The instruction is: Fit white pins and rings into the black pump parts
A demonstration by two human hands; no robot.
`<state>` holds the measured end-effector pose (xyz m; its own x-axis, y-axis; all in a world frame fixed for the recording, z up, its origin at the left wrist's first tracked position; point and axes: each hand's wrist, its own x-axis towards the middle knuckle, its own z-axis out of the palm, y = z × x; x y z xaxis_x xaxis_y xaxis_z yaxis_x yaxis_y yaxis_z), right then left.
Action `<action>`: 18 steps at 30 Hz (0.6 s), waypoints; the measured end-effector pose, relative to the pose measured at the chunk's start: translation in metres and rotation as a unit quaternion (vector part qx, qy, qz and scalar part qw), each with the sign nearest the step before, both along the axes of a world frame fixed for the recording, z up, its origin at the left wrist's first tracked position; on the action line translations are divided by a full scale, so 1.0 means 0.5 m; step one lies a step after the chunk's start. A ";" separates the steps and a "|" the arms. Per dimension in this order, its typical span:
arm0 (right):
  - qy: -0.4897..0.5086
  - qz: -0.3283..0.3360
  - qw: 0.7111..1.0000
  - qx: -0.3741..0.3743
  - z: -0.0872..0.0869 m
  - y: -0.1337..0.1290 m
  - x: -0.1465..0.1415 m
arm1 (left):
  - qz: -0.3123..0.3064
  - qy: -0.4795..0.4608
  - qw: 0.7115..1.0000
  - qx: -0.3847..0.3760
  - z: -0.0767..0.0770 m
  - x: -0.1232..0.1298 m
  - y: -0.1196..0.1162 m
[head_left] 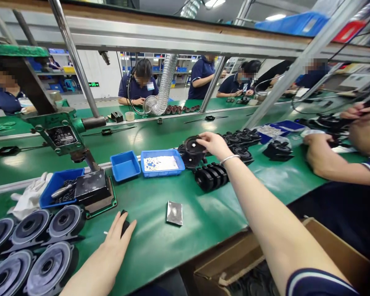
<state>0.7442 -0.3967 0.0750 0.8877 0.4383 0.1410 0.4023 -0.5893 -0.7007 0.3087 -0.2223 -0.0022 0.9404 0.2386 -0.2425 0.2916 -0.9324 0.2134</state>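
My right hand (214,144) grips the edge of a round black part (193,144) above other black parts at the back of the bench. In front of that hand lies a row of black round parts (211,176) on the green mat. My left hand (112,240) rests low over the mat at the left, its fingers around a small black piece (124,225), mostly hidden. Between the hands a small silvery block (174,213) lies flat. A blue tray (180,164) of small white pieces stands beside a smaller blue tray (125,166).
A green press (61,133) stands at the left, with a blue bin (46,193), white gloves (31,195) and large round housings (46,265) near it. A cardboard box (333,242) sits below the bench edge. A co-worker's arms (323,160) reach in at the right.
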 end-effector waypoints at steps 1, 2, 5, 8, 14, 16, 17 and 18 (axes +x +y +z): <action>-0.006 -0.021 1.000 -0.016 0.001 -0.023 0.028 | 0.003 -0.004 1.000 0.002 -0.003 0.002 0.001; -0.009 -0.033 0.999 -0.032 -0.001 -0.043 0.050 | 0.006 -0.003 1.000 0.003 -0.005 0.004 0.002; 0.001 -0.032 0.997 -0.075 -0.017 -0.081 0.084 | 0.011 0.021 1.000 0.013 0.004 0.016 0.005; 0.015 0.004 0.995 -0.099 -0.038 -0.085 0.097 | 0.008 0.064 0.997 0.038 0.025 0.034 0.006; -0.006 0.072 0.990 -0.122 -0.049 -0.046 0.120 | 0.006 0.098 0.990 0.096 0.054 0.066 0.009; -0.021 0.095 0.987 -0.127 -0.046 -0.030 0.124 | 0.004 0.091 0.989 0.112 0.058 0.072 0.012; -0.026 0.107 0.985 -0.130 -0.044 -0.022 0.124 | 0.002 0.081 0.990 0.117 0.059 0.074 0.014; -0.030 0.117 0.984 -0.133 -0.042 -0.016 0.124 | 0.002 0.068 0.990 0.120 0.059 0.075 0.016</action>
<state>0.8064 -0.4048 0.0538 0.7511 0.6588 0.0426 0.5851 -0.6345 -0.5051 0.3464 -0.2142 0.0276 0.9015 0.3091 -0.3028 0.3070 -0.9501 -0.0557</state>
